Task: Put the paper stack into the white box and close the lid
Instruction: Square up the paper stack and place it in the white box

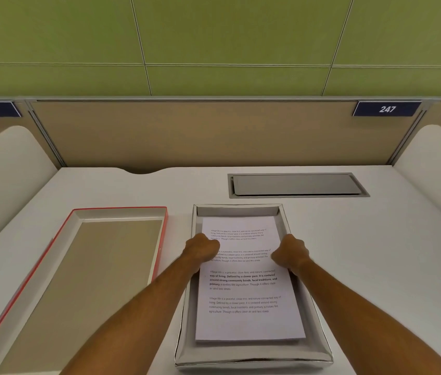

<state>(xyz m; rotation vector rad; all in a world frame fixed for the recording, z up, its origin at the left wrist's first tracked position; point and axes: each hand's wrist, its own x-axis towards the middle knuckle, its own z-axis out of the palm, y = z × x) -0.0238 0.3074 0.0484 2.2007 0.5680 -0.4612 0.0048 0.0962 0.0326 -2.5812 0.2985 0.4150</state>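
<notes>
The paper stack (243, 293), white sheets with printed text, lies inside the open white box (236, 208) at the middle of the desk. My left hand (201, 250) grips the stack's left edge with curled fingers. On the right edge my right hand (291, 253) grips it the same way. The near end of the stack looks slightly raised above the box floor. The lid (122, 212), red-edged with a tan inside, lies upside down to the left of the box.
A grey cable hatch (297, 185) is set into the desk behind the box. Tan partition panels with number plates 246 and 247 rise at the desk's back edge, and white rounded dividers stand at both sides.
</notes>
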